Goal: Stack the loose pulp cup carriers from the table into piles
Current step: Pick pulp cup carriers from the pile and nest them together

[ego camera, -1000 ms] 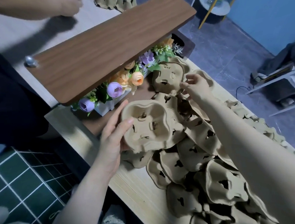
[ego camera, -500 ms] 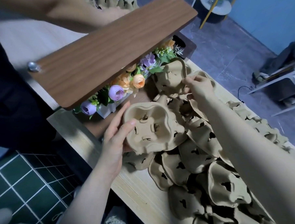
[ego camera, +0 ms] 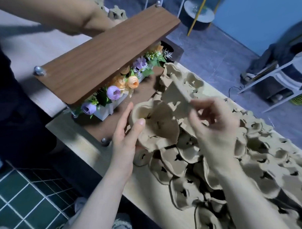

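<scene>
Item: left hand (ego camera: 126, 139), fingers fairly straight along the near side and thumb laid over the rim, holding a small nested stack of tan moulded-pulp cup carriers (ego camera: 154, 128) above the near edge of the heap. Item: right hand (ego camera: 213, 124), fingers curled, pinching by one corner a single tan pulp cup carrier (ego camera: 177, 94), which is tilted steeply and held just above and partly over the stack in the left hand; whether the two touch cannot be told. Item: a large loose heap of tan pulp cup carriers (ego camera: 239, 178), overlapping at all angles, covering the right part of the pale wood-grain table (ego camera: 86, 146) from the near edge to the far end. Item: a dark brown wood-grain shelf board (ego camera: 106, 53) with round metal fittings at its corners, raised above the table at the left. Item: a white planter box of purple and orange artificial flowers (ego camera: 116, 92) with green leaves, standing beneath the board on a brown base, just beside the heap. Item: another person's bare forearm (ego camera: 52, 9), reaching across the top left above the board; its hand is hidden. Item: a few more pulp carriers (ego camera: 116, 13) standing behind the board at the top. Item: green tiled floor (ego camera: 18, 195) at lower left; grey floor, blue wall and white metal frames at upper right.
</scene>
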`<control>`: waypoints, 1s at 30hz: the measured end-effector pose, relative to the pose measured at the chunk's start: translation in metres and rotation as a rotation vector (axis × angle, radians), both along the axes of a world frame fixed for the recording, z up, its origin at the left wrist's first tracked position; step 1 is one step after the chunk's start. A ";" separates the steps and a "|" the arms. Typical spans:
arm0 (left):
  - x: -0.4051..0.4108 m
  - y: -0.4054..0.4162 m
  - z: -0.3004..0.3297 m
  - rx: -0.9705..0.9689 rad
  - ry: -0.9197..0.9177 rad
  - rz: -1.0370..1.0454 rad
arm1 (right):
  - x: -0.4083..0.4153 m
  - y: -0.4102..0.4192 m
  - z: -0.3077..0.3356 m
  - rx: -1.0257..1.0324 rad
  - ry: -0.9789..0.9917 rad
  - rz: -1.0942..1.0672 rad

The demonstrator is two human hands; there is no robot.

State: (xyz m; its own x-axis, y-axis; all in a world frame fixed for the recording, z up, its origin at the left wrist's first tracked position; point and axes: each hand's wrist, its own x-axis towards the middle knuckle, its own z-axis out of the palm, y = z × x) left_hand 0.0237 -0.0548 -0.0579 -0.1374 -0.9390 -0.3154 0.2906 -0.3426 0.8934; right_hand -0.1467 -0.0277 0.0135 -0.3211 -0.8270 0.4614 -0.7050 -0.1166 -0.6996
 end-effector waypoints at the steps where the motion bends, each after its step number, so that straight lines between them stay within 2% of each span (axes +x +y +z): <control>1: -0.001 0.003 0.000 -0.005 -0.006 0.006 | 0.006 0.006 -0.004 -0.030 0.166 0.032; 3: -0.004 0.010 0.001 0.003 0.000 0.014 | 0.016 0.016 -0.012 -0.072 0.391 0.081; 5: -0.005 0.016 0.001 0.033 0.043 0.022 | 0.025 0.025 -0.016 -0.069 0.483 0.131; 8: -0.005 0.020 0.001 0.071 0.096 0.030 | 0.036 0.041 -0.022 -0.006 0.547 0.211; 11: -0.002 0.022 0.004 0.102 0.125 0.015 | 0.033 0.053 -0.022 0.000 0.501 0.182; 14: 0.002 0.024 0.007 0.126 0.127 -0.019 | 0.022 0.058 -0.014 -0.015 0.349 0.009; 16: 0.006 0.026 0.008 0.139 0.121 -0.031 | 0.015 0.056 -0.009 0.074 0.194 -0.091; 19: 0.008 0.029 0.010 0.142 0.107 -0.050 | 0.009 0.049 -0.005 0.277 -0.192 -0.112; 23: 0.013 0.034 0.011 0.147 0.104 -0.075 | 0.010 0.050 -0.005 0.324 -0.649 -0.101; 27: 0.017 0.035 0.009 0.115 0.103 -0.088 | 0.017 0.053 -0.004 0.383 -0.879 -0.150; 30: 0.016 0.036 0.005 0.112 0.094 -0.087 | 0.026 0.059 -0.010 0.479 -0.939 -0.164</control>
